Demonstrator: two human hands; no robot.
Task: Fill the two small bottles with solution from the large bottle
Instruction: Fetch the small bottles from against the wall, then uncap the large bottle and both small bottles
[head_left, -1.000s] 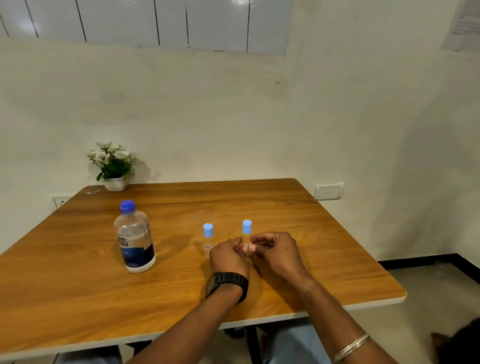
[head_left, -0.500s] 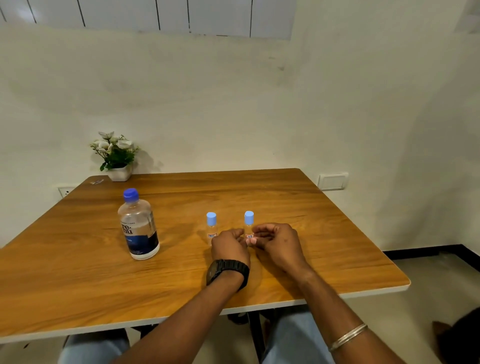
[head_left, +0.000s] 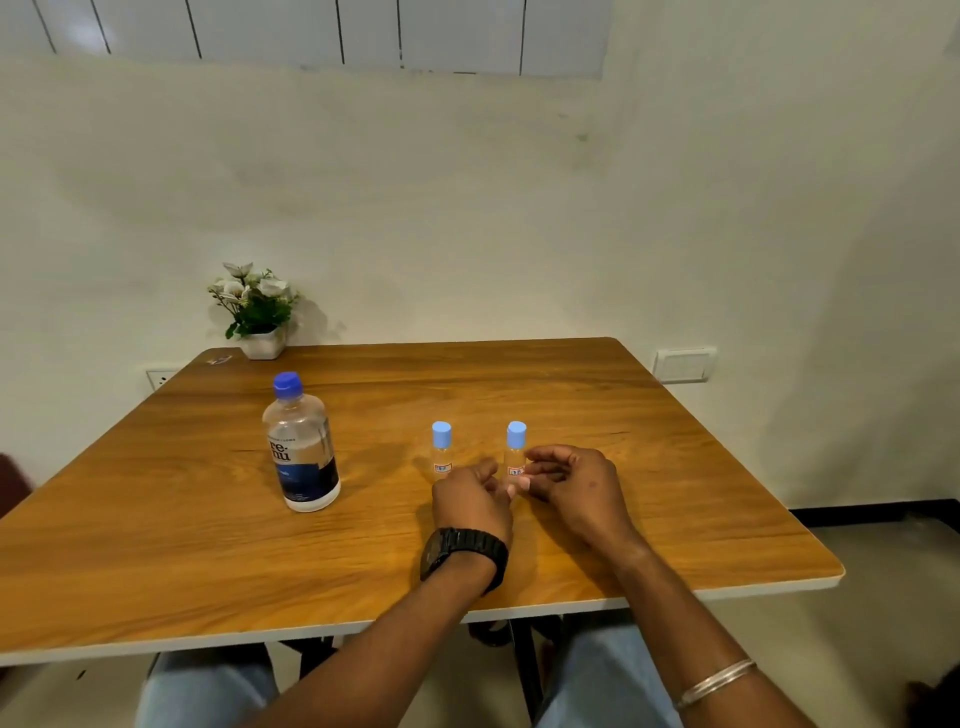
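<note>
A pale-walled room, a wooden table (head_left: 675, 493). Both hands (head_left: 475, 496) (head_left: 576, 486) rest loosely curled, holding nothing, around the right small bottle (head_left: 515, 452); its twin (head_left: 441, 451) stands just left. Both look light and tippy, best pinched at the body. The large bottle (head_left: 302, 447), capped, likely heavier, wants a full grip.

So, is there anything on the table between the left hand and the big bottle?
No, nothing visible. The left hand lies near the two small bottles, and only bare table separates it from the big bottle, which stands upright with its cap on.
</note>
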